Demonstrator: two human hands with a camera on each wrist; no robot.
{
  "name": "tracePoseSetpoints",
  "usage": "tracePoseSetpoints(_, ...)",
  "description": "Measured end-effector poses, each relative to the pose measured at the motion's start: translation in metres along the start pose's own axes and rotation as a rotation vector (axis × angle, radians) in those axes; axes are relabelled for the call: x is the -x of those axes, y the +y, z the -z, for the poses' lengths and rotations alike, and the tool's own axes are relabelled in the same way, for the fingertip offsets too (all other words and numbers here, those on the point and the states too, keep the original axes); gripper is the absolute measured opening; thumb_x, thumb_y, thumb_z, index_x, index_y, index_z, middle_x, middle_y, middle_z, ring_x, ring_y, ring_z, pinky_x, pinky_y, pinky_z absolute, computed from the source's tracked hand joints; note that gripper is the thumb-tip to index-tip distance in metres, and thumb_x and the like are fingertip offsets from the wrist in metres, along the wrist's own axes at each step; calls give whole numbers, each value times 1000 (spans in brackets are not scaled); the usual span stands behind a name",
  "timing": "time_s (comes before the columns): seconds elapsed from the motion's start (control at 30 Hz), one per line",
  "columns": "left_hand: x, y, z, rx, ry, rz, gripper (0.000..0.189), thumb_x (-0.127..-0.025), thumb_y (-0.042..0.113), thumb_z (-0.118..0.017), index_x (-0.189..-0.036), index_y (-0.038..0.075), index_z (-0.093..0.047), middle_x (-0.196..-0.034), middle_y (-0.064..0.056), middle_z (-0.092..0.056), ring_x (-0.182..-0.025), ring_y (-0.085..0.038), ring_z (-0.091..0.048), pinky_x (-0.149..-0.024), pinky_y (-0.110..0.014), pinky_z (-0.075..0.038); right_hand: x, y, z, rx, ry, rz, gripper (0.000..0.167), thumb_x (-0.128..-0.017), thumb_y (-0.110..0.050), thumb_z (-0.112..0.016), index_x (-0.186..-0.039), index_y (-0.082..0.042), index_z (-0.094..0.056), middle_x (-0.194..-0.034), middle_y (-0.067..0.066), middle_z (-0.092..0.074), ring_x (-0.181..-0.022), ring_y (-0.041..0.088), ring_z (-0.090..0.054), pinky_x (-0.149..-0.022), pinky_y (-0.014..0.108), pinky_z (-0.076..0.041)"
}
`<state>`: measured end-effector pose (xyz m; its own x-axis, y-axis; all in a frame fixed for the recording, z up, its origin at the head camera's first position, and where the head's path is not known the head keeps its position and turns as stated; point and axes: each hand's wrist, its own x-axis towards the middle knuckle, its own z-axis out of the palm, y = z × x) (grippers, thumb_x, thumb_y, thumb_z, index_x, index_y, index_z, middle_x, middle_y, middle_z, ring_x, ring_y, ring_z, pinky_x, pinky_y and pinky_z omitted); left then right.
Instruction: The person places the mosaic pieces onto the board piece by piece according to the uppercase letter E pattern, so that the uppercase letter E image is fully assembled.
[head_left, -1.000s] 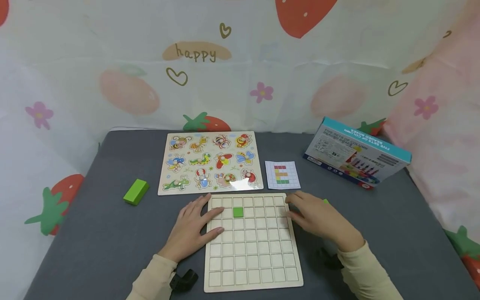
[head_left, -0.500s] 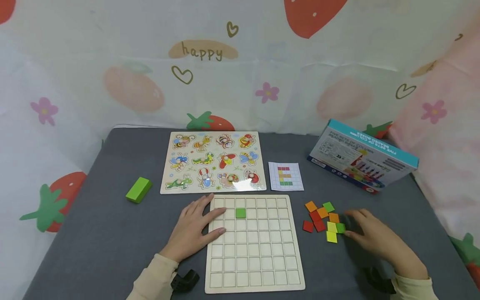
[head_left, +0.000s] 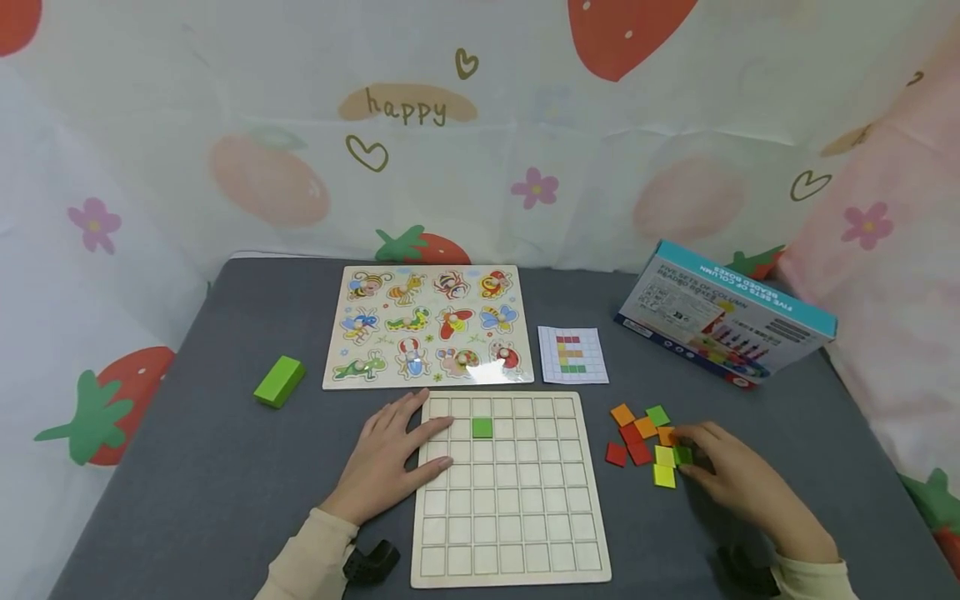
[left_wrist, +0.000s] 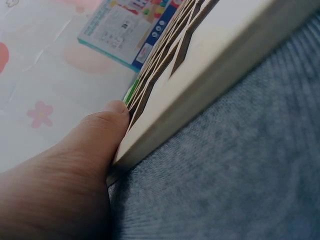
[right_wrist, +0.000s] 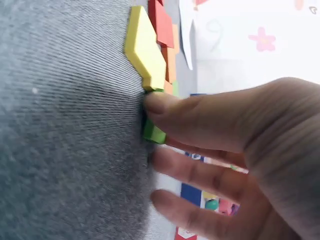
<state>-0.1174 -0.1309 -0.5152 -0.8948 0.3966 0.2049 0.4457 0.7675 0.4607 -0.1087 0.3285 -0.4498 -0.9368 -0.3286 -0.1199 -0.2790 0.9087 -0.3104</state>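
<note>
My left hand (head_left: pixel 380 462) lies spread over the left edge of a pale wooden grid board (head_left: pixel 513 575), with thumb and forefinger reaching onto its squares. In the left wrist view its thumb (left_wrist: pixel 92 137) rests at the rim. A single green tile (head_left: pixel 482 428) sits in the board's second row. Right of the board, my right hand (head_left: pixel 742 479) reaches into a loose group of coloured tiles. Its thumb and forefinger straddle a green tile (head_left: pixel 682 456), wider apart than the tile. In the right wrist view the thumb (right_wrist: pixel 190 115) partly covers this tile (right_wrist: pixel 154 132), beside a yellow tile (right_wrist: pixel 145 50).
Red (head_left: pixel 616 454), orange (head_left: pixel 622 414) and yellow tiles (head_left: pixel 663 475) lie around the right hand. Behind the board are an insect picture board (head_left: pixel 431 329) and a pattern card (head_left: pixel 585 354). A box (head_left: pixel 723 312) stands back right; a green block (head_left: pixel 279 382) lies left.
My right hand has left the board's upper right corner and moved right, then slightly back left around a green tile, uncovering the tile group. The left hand keeps its place on the board.
</note>
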Motion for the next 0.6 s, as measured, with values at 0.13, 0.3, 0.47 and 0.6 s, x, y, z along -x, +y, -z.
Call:
tracePoseSetpoints(0.13, 0, 0, -1, 8, 23, -15, 54, -89, 58, -58, -138, 35, -52, -155, -5, -30, -142, -29, -27, -112, -55, -24, 0, -2, 0, -2, 9, -12, 34, -83, -8, -74, -114, -11, -61, -105, 2, -60, -79, 8, -53, -62, 28, -50)
tracePoseSetpoints(0.3, 0, -1, -1, 2, 30, -25, 54, -89, 59, -57, -137, 35, -53, -155, -5, -32, -142, -29, -28, -112, -55, -25, 2, -2, 3, -49, -33, -81, 28, -85, -11, -73, -108, -6, -58, -98, 3, -59, -77, 9, -54, -61, 29, -50)
tracePoseSetpoints(0.47, 1, -2, -1, -5, 2, -7, 55, -89, 62, -54, -138, 37, -51, -156, -3, -29, -143, -27, -25, -114, -53, -22, 4, -3, 5, -85, -19, -102, 24, -88, -12, -69, -106, -5, -56, -93, 3, -57, -74, 9, -54, -57, 26, -48)
tracePoseSetpoints(0.6, 0, -2, -1, -2, -4, -3, 55, -90, 62, -53, -139, 37, -50, -156, -3, -29, -144, -26, -24, -114, -53, -21, 3, -6, 6, -45, 68, -33, 17, -87, -11, -70, -100, -10, -58, -92, 0, -55, -73, 5, -52, -57, 24, -49)
